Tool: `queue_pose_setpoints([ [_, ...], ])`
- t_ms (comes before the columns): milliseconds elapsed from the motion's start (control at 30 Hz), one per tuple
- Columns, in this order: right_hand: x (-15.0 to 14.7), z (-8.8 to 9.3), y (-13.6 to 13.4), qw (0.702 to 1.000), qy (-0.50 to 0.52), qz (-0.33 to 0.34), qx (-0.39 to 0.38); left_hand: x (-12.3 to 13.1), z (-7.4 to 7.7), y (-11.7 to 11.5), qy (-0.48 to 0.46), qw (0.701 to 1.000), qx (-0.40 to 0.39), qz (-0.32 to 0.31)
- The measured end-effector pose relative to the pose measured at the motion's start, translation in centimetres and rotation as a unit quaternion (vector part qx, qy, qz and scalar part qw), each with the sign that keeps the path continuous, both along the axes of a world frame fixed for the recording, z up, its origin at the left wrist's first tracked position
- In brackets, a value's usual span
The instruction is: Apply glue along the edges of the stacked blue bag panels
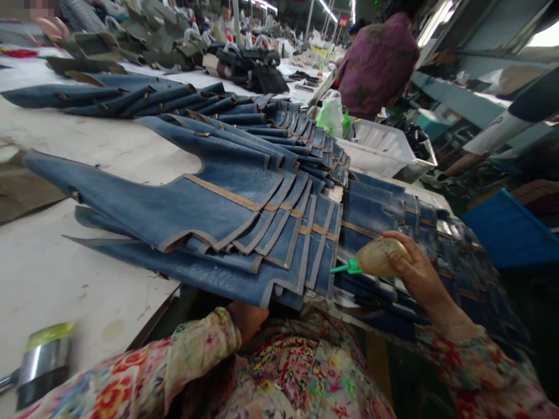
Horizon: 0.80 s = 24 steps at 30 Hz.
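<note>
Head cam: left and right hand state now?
Left hand: tucked under the blue leather pieces, grip cannot be told.
Right hand: closed on a tan tool with green tip.

You're in a factory workshop, by the look a leather-goods production floor. Fanned stacks of cut blue leather pieces (pixel 227 198) cover the long white worktable (pixel 65 279). Rows of olive pieces (pixel 144 35) fill the upper left. Another worker (pixel 378 58) stands at upper right under strip lights (pixel 325 7).
</note>
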State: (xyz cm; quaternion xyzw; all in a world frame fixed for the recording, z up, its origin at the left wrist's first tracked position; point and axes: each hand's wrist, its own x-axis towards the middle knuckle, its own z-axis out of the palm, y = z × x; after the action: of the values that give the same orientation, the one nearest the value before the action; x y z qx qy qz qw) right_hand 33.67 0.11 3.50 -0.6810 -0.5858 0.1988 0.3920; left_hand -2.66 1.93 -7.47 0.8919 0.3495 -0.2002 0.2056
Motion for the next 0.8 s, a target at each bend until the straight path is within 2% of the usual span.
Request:
queue_pose_setpoints([
  [133, -0.4, -0.2, -1.1, 0.998, 0.025, 0.057, -0.024, 0.1, -0.1, 0.0, 0.003, 0.999, 0.023, -0.025],
  [300, -0.8, -0.1, -1.7, 1.000, 0.018, 0.020, 0.002, 0.1, -0.2, 0.0, 0.016, 0.999, 0.036, -0.035],
  [433, -1.2, 0.1, -2.1, 0.998, 0.030, 0.056, -0.006, 0.1, -0.3, -0.1, 0.024, 0.998, 0.048, -0.040],
  [533, -1.7, 0.5, -2.3, 0.998, 0.031, 0.049, 0.004, -0.2, -0.7, -0.2, 0.010, 0.997, 0.062, -0.041],
  [700, -2.7, 0.9, -2.3, 0.997, 0.022, 0.072, 0.017, -0.6, -1.5, 0.0, -0.013, 0.999, 0.023, -0.018],
  [800, -2.7, 0.9, -1.6, 0.998, 0.011, 0.045, 0.046, -0.6, -1.6, 0.1, -0.018, 1.000, 0.000, 0.005],
])
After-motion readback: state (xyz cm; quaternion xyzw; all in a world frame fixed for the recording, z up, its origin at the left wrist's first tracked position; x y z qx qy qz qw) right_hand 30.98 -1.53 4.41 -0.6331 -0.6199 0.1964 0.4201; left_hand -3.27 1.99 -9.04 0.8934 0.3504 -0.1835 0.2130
